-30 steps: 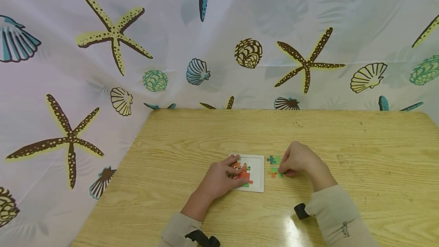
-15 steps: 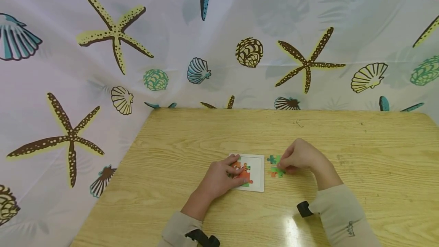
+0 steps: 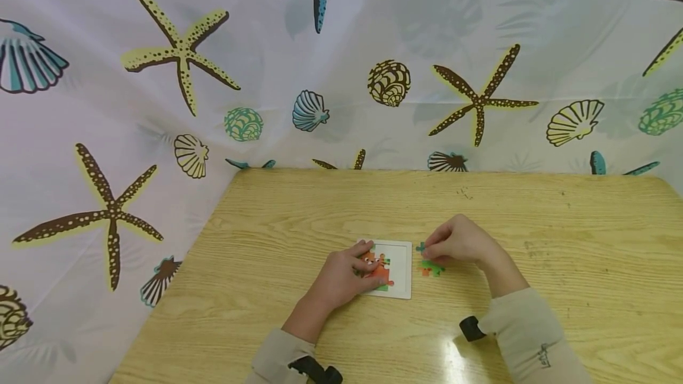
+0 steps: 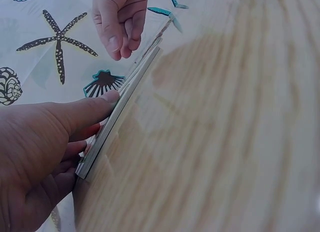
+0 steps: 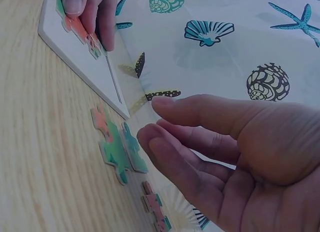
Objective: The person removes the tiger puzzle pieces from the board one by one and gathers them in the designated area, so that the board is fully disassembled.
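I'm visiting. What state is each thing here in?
White tray: flat on the table, partly filled.
Puzzle picture: unfinished, partly hidden.
Loose pieces: printed side up on the table, outside the tray.
Left grip: bare hand resting on tray and puzzle.
Right grip: bare hand over loose pieces, nothing seen held.
Patterned cloth: hanging behind the table.

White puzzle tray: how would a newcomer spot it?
On the yellow wood-grain table, find the person's left hand. It rests on a flat white rectangular tray. Unlike the small multicoloured puzzle pieces beside it, the tray is larger, with a white border.
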{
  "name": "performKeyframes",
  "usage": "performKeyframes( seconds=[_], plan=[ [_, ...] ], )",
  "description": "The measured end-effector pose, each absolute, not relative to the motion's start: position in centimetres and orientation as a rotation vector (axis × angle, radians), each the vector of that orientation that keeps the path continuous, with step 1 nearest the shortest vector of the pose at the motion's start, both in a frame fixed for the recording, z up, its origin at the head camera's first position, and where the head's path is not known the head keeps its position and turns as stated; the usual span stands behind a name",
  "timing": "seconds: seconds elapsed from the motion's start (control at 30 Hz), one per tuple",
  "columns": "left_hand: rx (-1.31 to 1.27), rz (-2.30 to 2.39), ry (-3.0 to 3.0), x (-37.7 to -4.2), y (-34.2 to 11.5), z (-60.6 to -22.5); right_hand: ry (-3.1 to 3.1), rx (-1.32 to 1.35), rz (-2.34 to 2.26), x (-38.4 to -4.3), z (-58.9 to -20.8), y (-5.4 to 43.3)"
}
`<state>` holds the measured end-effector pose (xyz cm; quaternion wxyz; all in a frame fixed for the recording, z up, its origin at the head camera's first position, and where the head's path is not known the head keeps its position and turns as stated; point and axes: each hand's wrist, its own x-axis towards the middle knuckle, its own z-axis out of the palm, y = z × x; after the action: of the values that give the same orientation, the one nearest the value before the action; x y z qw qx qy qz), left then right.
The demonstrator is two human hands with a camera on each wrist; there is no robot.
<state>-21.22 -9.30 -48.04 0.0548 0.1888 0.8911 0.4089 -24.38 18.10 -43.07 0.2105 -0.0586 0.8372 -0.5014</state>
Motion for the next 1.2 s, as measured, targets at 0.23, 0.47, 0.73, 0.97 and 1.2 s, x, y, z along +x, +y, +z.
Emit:
performKeyframes(
  seconds=[0.23, 0.47, 0.73, 0.97, 1.2],
  plan=[
    [0.594, 1.221, 2.727, -21.2, -9.3, -48.0, 2.304, -0.181, -1.449, -24.4, -43.2, 17.5],
    [0.584, 1.200, 2.735, -21.3, -9.3, -48.0, 2.320, -0.203, -1.450, -24.3, -43.3, 16.5],
    [0.606, 1.197, 2.751, -21.4, -9.3, -48.3, 2.359, -0.294, -1.424, -24.2, -43.8, 15.3],
    [0.606, 1.190, 2.755, -21.5, -9.3, -48.3, 2.380, -0.342, -1.405, -24.1, -44.3, 14.4],
    [0.628, 1.180, 2.757, -21.5, -9.4, -48.4, 2.409, -0.355, -1.373, -23.8, -44.5, 13.6]
  ],
)
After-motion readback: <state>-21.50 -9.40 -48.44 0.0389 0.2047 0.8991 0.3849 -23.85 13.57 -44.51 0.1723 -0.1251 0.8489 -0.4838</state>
